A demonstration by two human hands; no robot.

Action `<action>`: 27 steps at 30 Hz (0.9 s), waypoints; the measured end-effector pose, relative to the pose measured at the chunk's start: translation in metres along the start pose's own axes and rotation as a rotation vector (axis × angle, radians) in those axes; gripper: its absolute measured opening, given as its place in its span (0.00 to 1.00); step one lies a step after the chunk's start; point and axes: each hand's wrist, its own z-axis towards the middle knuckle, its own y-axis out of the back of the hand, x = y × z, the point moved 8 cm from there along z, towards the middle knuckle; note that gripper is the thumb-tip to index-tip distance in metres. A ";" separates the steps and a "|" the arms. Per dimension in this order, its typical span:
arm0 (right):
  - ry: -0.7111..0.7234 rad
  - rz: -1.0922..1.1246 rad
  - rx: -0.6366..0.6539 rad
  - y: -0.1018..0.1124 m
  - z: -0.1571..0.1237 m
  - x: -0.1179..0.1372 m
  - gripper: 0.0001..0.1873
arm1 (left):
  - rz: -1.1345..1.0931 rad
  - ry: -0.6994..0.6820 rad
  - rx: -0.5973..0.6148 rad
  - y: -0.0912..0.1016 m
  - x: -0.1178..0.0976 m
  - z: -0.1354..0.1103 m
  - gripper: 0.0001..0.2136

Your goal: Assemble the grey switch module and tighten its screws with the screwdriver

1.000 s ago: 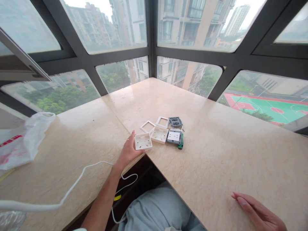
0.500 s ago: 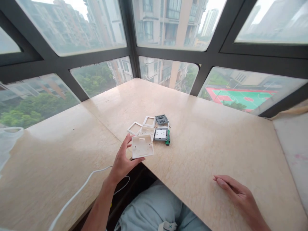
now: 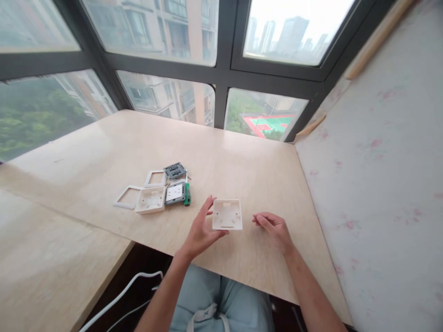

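My left hand (image 3: pixel 201 230) holds a white square plastic box (image 3: pixel 227 214) by its left and lower edges, lifted just over the marble tabletop (image 3: pixel 242 170). To the box's right, my right hand (image 3: pixel 274 228) hovers close, fingers loosely curled and apart, holding nothing. Left of my hands lies a group of parts: a second white box (image 3: pixel 151 200), two white square frames (image 3: pixel 128 197) (image 3: pixel 155 178), a grey switch module (image 3: pixel 175 193), a dark grey module (image 3: pixel 175 170) and a green-handled screwdriver (image 3: pixel 187 194).
Dark-framed windows (image 3: pixel 221 69) run along the table's far edge. A white floral-patterned wall (image 3: pixel 380 175) bounds the right side. A white cable (image 3: pixel 117 299) hangs below the table's near edge, beside my lap.
My left hand lifted the white box from the group and carried it right, in front of me. My right hand rose off the table and came in beside it. The view swung right.
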 end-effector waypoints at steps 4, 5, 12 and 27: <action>0.025 0.059 -0.110 0.011 0.005 -0.004 0.20 | -0.029 0.010 0.130 -0.042 0.007 0.010 0.49; 0.030 0.066 -0.133 0.012 0.006 -0.004 0.19 | -0.003 0.005 0.157 -0.048 0.007 0.012 0.49; 0.088 0.024 -0.180 0.009 0.004 0.009 0.18 | 0.284 -0.078 0.256 -0.064 0.008 0.021 0.48; 0.030 0.063 -0.213 0.019 0.003 -0.008 0.20 | -0.030 -0.042 0.057 -0.039 0.004 0.019 0.28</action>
